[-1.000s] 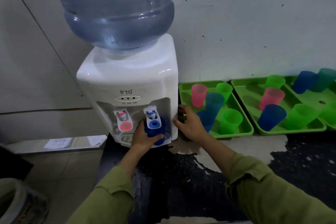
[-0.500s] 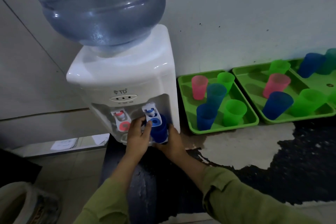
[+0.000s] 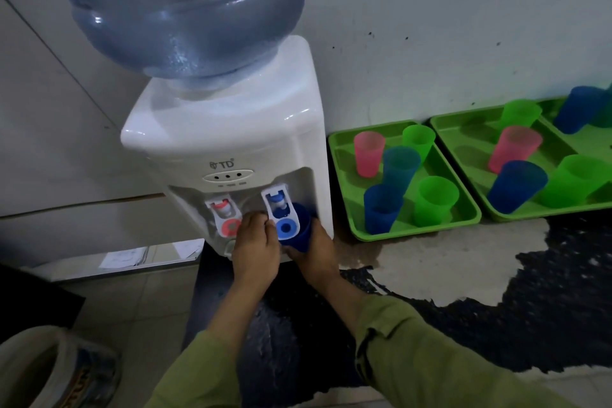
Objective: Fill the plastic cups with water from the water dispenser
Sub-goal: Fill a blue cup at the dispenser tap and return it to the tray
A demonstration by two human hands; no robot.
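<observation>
Plastic cup in dark blue (image 3: 303, 225), held directly under the blue tap (image 3: 280, 212) of a white water dispenser (image 3: 265, 142), seen from above by the person doing the filling. The right hand (image 3: 314, 252) has its fingers (image 3: 319, 232) wrapped round the cup's lower right side, keeping it upright with its mouth beneath the spout, so that water would fall inside. The left hand (image 3: 255, 248) is just beside it, its bent fingers (image 3: 256, 219) touching the left edge of the blue tap's paddle. This is probably to work the lever, though it is unclear whether they grip it or only press it. No stream of water can be made out, and the paddle hides the inside of the cup.

A large, translucent blue water bottle (image 3: 172, 3) sits upside down on top of the dispenser. A red tap (image 3: 225, 215) is to the left of the blue one, untouched.

The dispenser stands on a dark tabletop (image 3: 546, 291) with a pale, worn patch. To the right, against the wall, a green tray (image 3: 339, 182) holds five upright cups: one pink, two green, one teal and one blue. A second green tray (image 3: 463, 136) beside it holds more cups, close enough to reach. Judging by this, filling is under way, with many cups waiting.
</observation>
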